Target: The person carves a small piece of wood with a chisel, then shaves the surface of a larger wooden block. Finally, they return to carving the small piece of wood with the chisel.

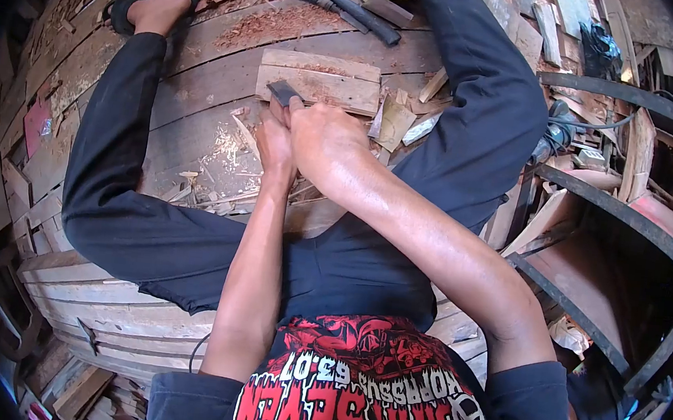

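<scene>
The shirt (400, 394) reads "SEVEN" in red and bears a circled A (469, 417) (other lettering is unclear).

- Beneath both hands I have a worn wooden plank floor (188, 115).
- Just beyond the left hand (276, 143), I see a flat wooden board (328, 84) lying crosswise.
- Past that board, farther from the hands, I make out reddish wood shavings (269, 25) and a hammer (363, 17) with a dark grip.
- Left of the left hand, I see pale shavings (231, 149) scattered near thin wood slivers (184, 194).
- Just right of the right hand (324, 128), I get broken wood scraps (395, 124).
- Well left of both hands, I spot a pinkish-red piece (37, 126), material unclear to me.
</scene>
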Tool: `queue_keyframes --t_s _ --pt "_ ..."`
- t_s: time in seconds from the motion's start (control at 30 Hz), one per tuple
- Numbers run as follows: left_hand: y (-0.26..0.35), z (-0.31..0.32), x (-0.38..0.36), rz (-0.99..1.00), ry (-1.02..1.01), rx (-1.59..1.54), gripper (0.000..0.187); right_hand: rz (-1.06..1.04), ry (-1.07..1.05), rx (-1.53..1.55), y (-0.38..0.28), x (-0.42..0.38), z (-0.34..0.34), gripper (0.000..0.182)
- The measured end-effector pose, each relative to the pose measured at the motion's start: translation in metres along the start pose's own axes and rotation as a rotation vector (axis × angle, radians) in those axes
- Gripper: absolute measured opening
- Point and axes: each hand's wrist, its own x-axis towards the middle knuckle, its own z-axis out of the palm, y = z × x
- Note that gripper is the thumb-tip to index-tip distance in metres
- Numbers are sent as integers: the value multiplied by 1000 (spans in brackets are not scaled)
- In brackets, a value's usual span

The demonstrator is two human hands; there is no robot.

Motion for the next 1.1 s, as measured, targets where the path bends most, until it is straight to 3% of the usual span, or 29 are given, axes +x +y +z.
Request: queue_keyframes --t_s 0.17,0.27,0.37,0.47,0.57,0.67,0.77,0.9,1.0,1.03,1.1 --pt "-4 10 0 45 30 4 40 -21 -31 168 19 9 -3 34" --pt "-19 24 6 198 139 41 41 -64 -138 119 32 23 -13 32" --pt "-16 18 7 144 57 43 44 -58 36 -20 24 7 -2 27" --pt "4 5 -1 -12 -9 -87 47 28 20 26 8 2 13 36" --pt "-3 15 -1 122 96 -186 47 4 12 49 13 3 11 40" --pt "-2 10 -2 85 76 -68 49 17 4 107 12 9 10 34" --pt "-17 19 2 150 105 -60 51 -45 -38 126 22 11 0 41" --pt "-28 13 6 279 121 96 52 -206 145 396 78 26 24 45" --pt "-40 5 10 289 26 -41 51 -78 303 559 95 15 33 48" --pt "-42 3 14 318 18 -72 51 -20 241 565 95 11 27 49" --pt "-50 2 19 134 -81 -224 49 96 120 575 97 4 14 51"
